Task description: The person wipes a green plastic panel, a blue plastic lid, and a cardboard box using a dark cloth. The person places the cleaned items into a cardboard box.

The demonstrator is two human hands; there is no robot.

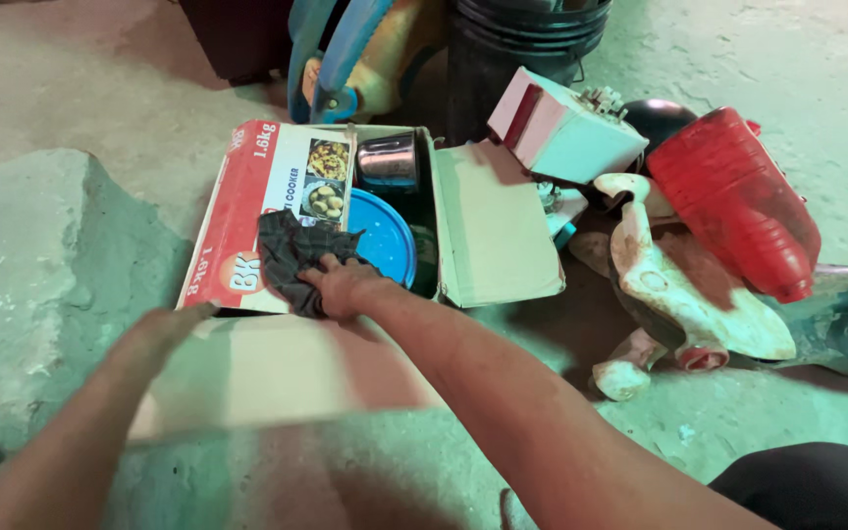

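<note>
One view only, head-worn, tilted steeply down and forward over the floor point(71, 88). Close in: both forearms run up from the bottom edge, left hand point(164, 329) and right hand point(345, 287) just below centre frame. Centred on the open box point(493, 226), seen from its near side, flaps spread toward the lens. Upper edge cuts off the black tub point(512, 49); right edge clips the red can point(738, 201). Slight blur along the near flap. No second view to overlap.
</note>
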